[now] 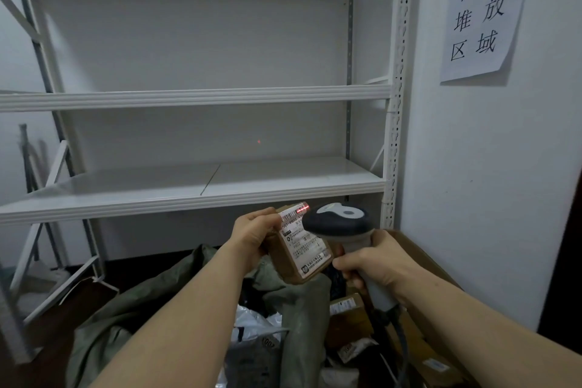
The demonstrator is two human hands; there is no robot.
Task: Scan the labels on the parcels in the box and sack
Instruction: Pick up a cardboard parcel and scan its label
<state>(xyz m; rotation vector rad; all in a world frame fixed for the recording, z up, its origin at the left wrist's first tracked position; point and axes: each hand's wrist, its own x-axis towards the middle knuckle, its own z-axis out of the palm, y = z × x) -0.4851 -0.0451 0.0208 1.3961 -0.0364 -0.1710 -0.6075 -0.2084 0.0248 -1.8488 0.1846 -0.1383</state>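
Note:
My left hand (pixel 252 238) grips a small brown parcel (pixel 291 264) by its left side, its white label (pixel 300 241) turned up toward me. In my right hand (pixel 374 261) I hold the handle of a grey barcode scanner (pixel 338 222), whose head sits just over the label's upper right. A red scan line glows on the label's top corner. Below my arms lies an open green sack (pixel 135 309) with white and dark bagged parcels (pixel 255 324) inside. A cardboard box (pixel 431 264) at the right holds more parcels (pixel 345 305).
A white metal shelving rack (pixel 201 186) stands straight ahead, with a red laser dot on its back panel. A white wall with a paper sign (pixel 482 12) rises at the right. The scanner's cable (pixel 400 337) hangs down over the box. Dark floor shows at the left.

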